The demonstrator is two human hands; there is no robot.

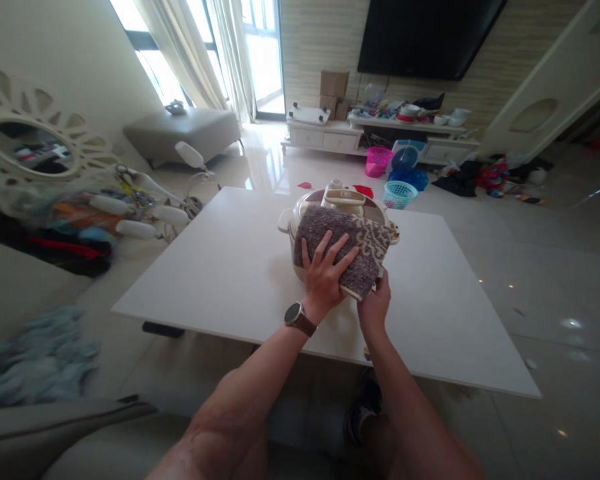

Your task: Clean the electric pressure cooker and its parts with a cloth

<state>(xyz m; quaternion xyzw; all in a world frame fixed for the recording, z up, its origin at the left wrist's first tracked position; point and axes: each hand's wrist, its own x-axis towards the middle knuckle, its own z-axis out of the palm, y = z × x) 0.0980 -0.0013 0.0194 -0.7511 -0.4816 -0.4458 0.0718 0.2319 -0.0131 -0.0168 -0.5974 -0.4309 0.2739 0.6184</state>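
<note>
A white table [220, 267] in a living room, seen from above by the person sitting at it, with a black TV [430, 37] on the far wall. Near the middle of the table's far side stands a rounded cream cooker [345, 197]. A purple-grey and cream patterned cloth [373, 253] covers part of its near side. The left hand [325, 273] lies on the cloth, fingers spread wide; a flat palm and even pressure should suit the curved surface. The right hand [375, 300] is at the cloth's lower right corner, fingertips hidden, so I cannot tell whether it pinches cloth or braces the cooker; steady support there would probably limit sliding. A round watch [300, 317] sits on the left wrist
</note>
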